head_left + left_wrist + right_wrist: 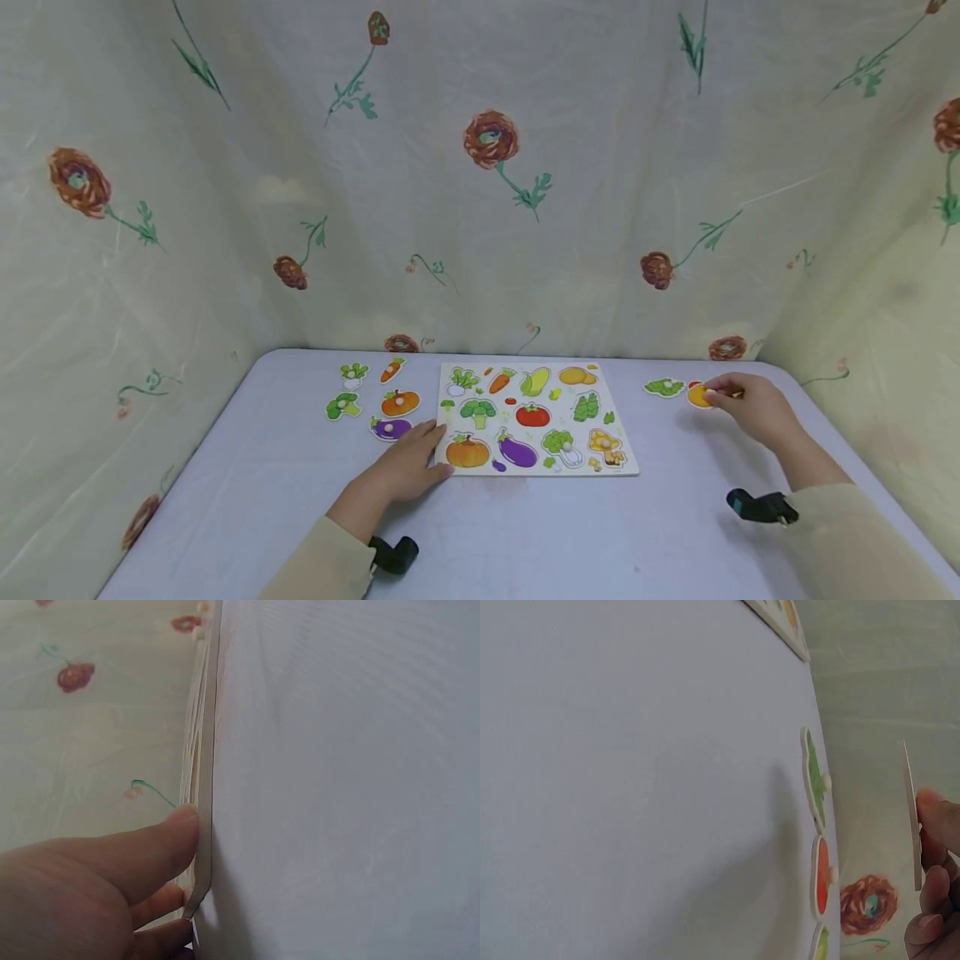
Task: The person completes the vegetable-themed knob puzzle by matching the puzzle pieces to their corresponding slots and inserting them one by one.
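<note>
In the head view, the wooden vegetable puzzle board (pixel 543 421) lies flat on the table. My left hand (pixel 408 462) grips its near left corner; the thumb and fingers lie on two sides of that corner, also seen in the left wrist view with the board's edge (pixel 204 825). At the right, my right hand (pixel 757 410) pinches a yellow-orange puzzle piece (pixel 699 396). That piece (pixel 912 825) appears edge-on in the right wrist view, raised off the table. Below it lie a green piece (pixel 813 776), a red piece (pixel 822 877) and a yellow-green one (pixel 821 945).
Left of the board lie several knobbed pieces, among them a carrot (pixel 392 370), a broccoli (pixel 342 406), a pumpkin (pixel 401 404) and an eggplant (pixel 392 428). A flowered curtain (pixel 480 208) encloses the white table (pixel 525 542) at the back and sides.
</note>
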### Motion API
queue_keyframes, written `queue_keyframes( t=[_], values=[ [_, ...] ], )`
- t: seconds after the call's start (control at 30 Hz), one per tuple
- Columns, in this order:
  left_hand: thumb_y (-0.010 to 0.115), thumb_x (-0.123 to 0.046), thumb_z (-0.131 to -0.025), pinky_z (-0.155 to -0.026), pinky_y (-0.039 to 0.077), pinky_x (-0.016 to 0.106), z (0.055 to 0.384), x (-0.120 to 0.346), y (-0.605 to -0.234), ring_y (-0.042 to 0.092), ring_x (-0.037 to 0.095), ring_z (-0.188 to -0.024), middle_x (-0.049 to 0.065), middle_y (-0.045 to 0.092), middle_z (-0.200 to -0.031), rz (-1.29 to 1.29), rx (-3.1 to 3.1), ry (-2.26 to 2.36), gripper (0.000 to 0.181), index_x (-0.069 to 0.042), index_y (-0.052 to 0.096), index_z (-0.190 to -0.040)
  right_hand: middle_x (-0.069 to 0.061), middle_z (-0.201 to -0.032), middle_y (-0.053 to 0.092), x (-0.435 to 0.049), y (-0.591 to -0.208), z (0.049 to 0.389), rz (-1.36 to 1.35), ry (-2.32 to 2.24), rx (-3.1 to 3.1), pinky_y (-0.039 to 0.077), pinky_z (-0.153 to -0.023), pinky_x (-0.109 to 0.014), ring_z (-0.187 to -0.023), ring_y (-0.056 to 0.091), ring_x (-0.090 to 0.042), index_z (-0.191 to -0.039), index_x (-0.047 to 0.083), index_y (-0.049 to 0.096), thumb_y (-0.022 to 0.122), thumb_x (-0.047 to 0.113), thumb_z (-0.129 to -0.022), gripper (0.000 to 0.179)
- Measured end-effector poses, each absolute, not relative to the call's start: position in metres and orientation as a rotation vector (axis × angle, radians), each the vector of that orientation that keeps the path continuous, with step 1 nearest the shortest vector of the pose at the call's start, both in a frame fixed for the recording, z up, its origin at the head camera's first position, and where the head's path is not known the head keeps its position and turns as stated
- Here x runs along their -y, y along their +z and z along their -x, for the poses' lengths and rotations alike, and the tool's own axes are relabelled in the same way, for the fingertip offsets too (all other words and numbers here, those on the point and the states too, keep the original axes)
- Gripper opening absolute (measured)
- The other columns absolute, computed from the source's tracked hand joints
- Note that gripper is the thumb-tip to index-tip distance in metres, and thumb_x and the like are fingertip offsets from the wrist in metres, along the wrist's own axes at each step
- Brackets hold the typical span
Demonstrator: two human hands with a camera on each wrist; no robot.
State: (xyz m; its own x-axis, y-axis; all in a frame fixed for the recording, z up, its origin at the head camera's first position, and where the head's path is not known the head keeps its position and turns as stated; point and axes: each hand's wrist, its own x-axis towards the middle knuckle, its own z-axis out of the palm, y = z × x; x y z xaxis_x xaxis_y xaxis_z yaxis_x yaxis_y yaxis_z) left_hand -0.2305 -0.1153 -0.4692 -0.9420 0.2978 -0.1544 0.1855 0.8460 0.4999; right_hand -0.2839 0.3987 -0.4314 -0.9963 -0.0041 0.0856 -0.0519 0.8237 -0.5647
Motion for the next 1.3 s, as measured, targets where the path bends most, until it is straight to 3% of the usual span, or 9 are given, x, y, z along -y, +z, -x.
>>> queue_keyframes(
  t=[0.27, 0.8, 1.3],
  values=[
    [0.065, -0.039, -0.096, -0.117, 0.028, 0.055, 0.231, 0.116, -0.469, 0.024, 0.033, -0.150, 0.013, 0.030, -0.162, -0.374, -2.796, 0.720, 0.070, -0.011, 0.038, -0.155, -0.015, -0.097, 0.065, -0.365, -0.417, 0.288, -0.069, 0.930, 2.893, 0.045, -0.061, -0.028, -0.083, 0.052, -0.027, -0.113, -0.003, 0.066, 0.065, 0.025, -0.099, 0.031],
    [0.066, -0.040, -0.096, -0.117, 0.028, 0.055, 0.232, 0.117, -0.469, 0.024, 0.033, -0.150, 0.013, 0.029, -0.162, -0.365, -2.789, 0.722, 0.071, -0.011, 0.038, -0.155, -0.016, -0.103, 0.063, -0.311, -0.416, 0.307, 0.004, 1.043, 2.864, 0.047, -0.068, -0.030, -0.088, 0.050, -0.028, -0.117, 0.001, 0.066, 0.065, 0.023, -0.099, 0.029],
    [0.067, -0.038, -0.095, -0.117, 0.029, 0.055, 0.230, 0.116, -0.467, 0.025, 0.034, -0.149, 0.015, 0.031, -0.161, -0.385, -2.803, 0.709, 0.071, -0.008, 0.040, -0.154, -0.018, -0.105, 0.063, -0.262, -0.435, 0.337, -0.010, 1.132, 2.826, 0.048, -0.077, -0.034, -0.093, 0.053, -0.031, -0.112, -0.001, 0.068, 0.067, 0.018, -0.098, 0.023]
  ],
)
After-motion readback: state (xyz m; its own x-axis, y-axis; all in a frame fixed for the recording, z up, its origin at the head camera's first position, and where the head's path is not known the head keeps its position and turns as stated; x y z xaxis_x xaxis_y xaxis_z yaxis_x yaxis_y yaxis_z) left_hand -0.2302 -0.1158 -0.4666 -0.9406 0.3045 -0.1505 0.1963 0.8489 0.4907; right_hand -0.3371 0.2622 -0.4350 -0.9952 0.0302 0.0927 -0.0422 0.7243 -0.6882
